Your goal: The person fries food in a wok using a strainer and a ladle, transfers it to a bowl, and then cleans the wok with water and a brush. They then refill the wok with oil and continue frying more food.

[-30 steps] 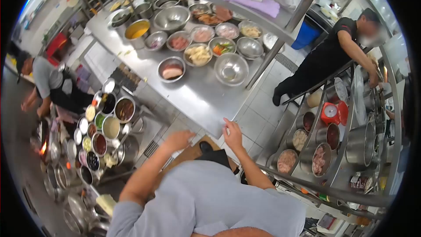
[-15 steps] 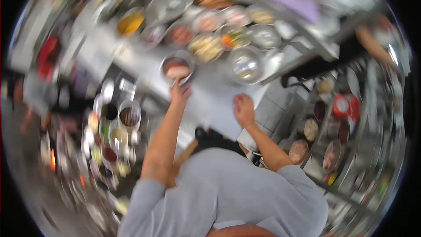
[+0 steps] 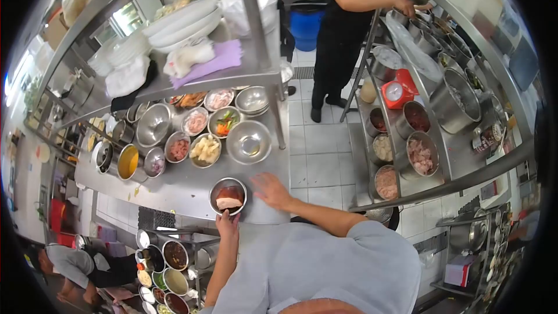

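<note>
A small metal bowl (image 3: pixel 228 196) at the front edge of the steel table (image 3: pixel 273 214) holds a pale piece of food (image 3: pixel 229 203) in dark red liquid. My left hand (image 3: pixel 227 224) grips the near rim of this bowl. To its right, my right hand (image 3: pixel 271 191) is spread over the tabletop with nothing in it. Beyond my hands stand an empty metal bowl (image 3: pixel 249 142), a bowl of pale yellow chunks (image 3: pixel 205 150), a bowl of pink pieces (image 3: pixel 177 146) and a bowl of orange and green vegetables (image 3: pixel 224 122).
Above the table runs a steel shelf (image 3: pixel 232 78) with white plates and a purple cloth (image 3: pixel 213 63). A co-worker in black (image 3: pixel 347 29) reaches over the right rack, which holds a red scale (image 3: pixel 396 92). Sauce containers (image 3: pixel 175 254) stand at lower left, near another person (image 3: pixel 72 261).
The view has turned and sharpened. My right hand has moved closer to the bowl and spread over the table. My left hand is still at the bowl, now gripping its rim.
</note>
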{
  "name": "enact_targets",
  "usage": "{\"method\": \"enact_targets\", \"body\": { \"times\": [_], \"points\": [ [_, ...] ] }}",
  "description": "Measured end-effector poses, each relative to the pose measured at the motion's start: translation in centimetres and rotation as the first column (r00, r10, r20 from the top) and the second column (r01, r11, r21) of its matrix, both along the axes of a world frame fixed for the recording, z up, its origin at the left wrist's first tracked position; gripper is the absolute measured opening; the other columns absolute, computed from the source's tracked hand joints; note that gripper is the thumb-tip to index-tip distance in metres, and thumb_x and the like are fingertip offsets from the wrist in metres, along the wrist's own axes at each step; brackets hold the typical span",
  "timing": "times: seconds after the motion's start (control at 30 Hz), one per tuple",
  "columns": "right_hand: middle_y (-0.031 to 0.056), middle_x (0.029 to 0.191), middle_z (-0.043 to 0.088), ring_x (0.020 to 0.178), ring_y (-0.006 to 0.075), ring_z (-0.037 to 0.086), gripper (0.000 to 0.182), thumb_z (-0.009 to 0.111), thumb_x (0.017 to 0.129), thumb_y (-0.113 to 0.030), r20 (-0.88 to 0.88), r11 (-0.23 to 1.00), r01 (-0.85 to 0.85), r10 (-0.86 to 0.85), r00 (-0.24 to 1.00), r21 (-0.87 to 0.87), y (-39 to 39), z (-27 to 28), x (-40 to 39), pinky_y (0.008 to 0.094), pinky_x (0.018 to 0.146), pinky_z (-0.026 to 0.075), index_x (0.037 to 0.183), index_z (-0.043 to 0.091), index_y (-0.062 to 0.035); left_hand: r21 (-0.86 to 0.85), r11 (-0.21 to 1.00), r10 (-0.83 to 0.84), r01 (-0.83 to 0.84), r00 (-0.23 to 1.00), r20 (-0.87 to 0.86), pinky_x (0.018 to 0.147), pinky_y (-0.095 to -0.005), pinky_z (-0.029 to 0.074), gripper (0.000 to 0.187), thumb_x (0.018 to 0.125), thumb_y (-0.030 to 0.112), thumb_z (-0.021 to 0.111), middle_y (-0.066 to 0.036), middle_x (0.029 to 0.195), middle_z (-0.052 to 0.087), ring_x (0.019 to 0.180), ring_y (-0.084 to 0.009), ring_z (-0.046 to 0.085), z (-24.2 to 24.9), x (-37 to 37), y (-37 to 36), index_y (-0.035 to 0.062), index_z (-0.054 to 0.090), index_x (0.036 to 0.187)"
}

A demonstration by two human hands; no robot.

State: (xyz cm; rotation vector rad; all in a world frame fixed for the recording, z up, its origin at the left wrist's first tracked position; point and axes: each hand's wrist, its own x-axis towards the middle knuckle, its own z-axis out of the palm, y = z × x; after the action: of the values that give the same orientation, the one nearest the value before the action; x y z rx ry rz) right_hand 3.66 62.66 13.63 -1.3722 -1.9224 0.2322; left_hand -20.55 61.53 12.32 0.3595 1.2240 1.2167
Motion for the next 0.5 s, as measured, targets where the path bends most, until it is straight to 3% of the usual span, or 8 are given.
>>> {"method": "enact_targets", "body": {
  "times": [0.07, 0.13, 0.3, 0.4, 0.5],
  "points": [
    [0.0197, 0.133, 0.042, 0.122, 0.0387, 0.041, 0.058, 0.063, 0.084, -0.025, -0.117, 0.997, -0.053, 0.059, 0.991, 0.059, -1.4, 3.8, 0.6, 0.0473, 0.102, 0.035, 0.136, 0.044, -0.0085, 0.008, 0.999, -0.051, 0.051, 0.999, 0.007, 0.077, -0.0409, 0.056, 0.030, 0.089, 0.005, 0.054, -0.011, 0.113, 0.054, 0.098, -0.0275, 0.060, 0.9, 2.8, -1.0, 0.0064, 0.047, 0.118],
    [0.0203, 0.135, 0.040, 0.124, 0.0394, 0.040, 0.060, 0.064, 0.083, -0.024, -0.125, 0.995, -0.081, 0.089, 0.988, 0.066, -2.4, 5.1, 2.3, 0.0477, 0.103, 0.034, 0.137, 0.043, -0.0084, 0.012, 0.997, -0.079, 0.078, 0.997, 0.018, 0.078, -0.0409, 0.055, 0.028, 0.090, 0.006, 0.053, -0.010, 0.113, 0.055, 0.099, -0.0270, 0.059, 1.7, 5.5, -2.1, 0.0062, 0.047, 0.118],
    [0.0207, 0.138, 0.039, 0.126, 0.0405, 0.037, 0.058, 0.064, 0.083, -0.025, -0.114, 0.991, -0.127, 0.130, 0.985, 0.034, -4.4, 6.5, 8.2, 0.0491, 0.105, 0.031, 0.136, 0.045, -0.0104, -0.004, 0.992, -0.125, 0.126, 0.985, 0.115, 0.083, -0.0411, 0.052, 0.027, 0.092, 0.009, 0.052, -0.009, 0.115, 0.056, 0.102, -0.0257, 0.058, 2.6, 11.6, -3.9, 0.0072, 0.047, 0.119],
    [0.0207, 0.138, 0.039, 0.124, 0.0406, 0.039, 0.056, 0.066, 0.082, -0.024, 0.036, 0.973, -0.229, 0.227, 0.973, 0.032, -4.5, 6.0, 10.3, 0.0489, 0.102, 0.033, 0.133, 0.050, -0.0105, 0.009, 0.995, -0.103, 0.104, 0.977, 0.187, 0.085, -0.0412, 0.051, 0.028, 0.093, 0.010, 0.052, -0.009, 0.117, 0.056, 0.104, -0.0262, 0.057, 2.6, 13.7, -5.0, 0.0082, 0.046, 0.120],
    [0.0187, 0.140, 0.039, 0.126, 0.0400, 0.038, 0.054, 0.067, 0.082, -0.026, -0.010, 0.973, -0.233, 0.233, 0.973, 0.001, -4.1, 6.4, 9.5, 0.0486, 0.104, 0.032, 0.132, 0.052, -0.0129, 0.024, 0.999, -0.049, 0.045, 0.984, 0.170, 0.086, -0.0413, 0.050, 0.031, 0.093, 0.013, 0.054, -0.009, 0.119, 0.056, 0.104, -0.0276, 0.057, 2.3, 13.2, -5.0, 0.0101, 0.046, 0.122]
  ]
}}
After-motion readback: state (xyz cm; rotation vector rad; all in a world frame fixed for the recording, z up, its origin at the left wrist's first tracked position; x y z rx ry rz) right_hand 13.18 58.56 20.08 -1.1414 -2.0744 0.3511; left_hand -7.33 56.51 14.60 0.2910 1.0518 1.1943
